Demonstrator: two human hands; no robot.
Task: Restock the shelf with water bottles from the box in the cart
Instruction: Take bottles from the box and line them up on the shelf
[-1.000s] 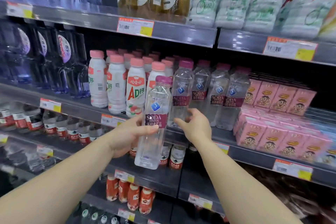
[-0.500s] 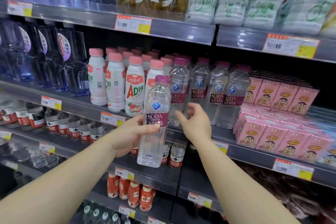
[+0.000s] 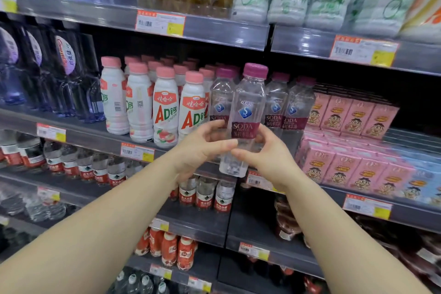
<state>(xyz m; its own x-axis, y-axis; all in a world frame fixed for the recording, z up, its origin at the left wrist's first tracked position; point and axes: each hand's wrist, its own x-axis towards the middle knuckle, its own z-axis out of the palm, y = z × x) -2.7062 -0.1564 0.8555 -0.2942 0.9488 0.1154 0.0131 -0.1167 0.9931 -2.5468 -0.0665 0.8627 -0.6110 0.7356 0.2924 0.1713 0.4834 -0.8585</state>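
Observation:
A clear soda water bottle [image 3: 248, 107] with a magenta cap and label stands upright in the air at the front edge of the middle shelf [image 3: 95, 137]. My left hand [image 3: 202, 148] grips its lower half from the left. My right hand [image 3: 269, 157] holds it from the right, fingers curled round the body below the label. Behind it stands a row of like soda bottles [image 3: 276, 102] on the shelf. The box and cart are out of view.
White AD milk bottles [image 3: 164, 107] with pink caps stand left of the soda row. Pink drink cartons [image 3: 346, 145] fill the shelf to the right. Dark blue bottles [image 3: 59, 74] stand at far left. Red-labelled water bottles [image 3: 205, 196] line the shelf below.
The bottle has moved right and up toward the soda row. My right hand left the shelved bottles and now holds the bottle together with my left.

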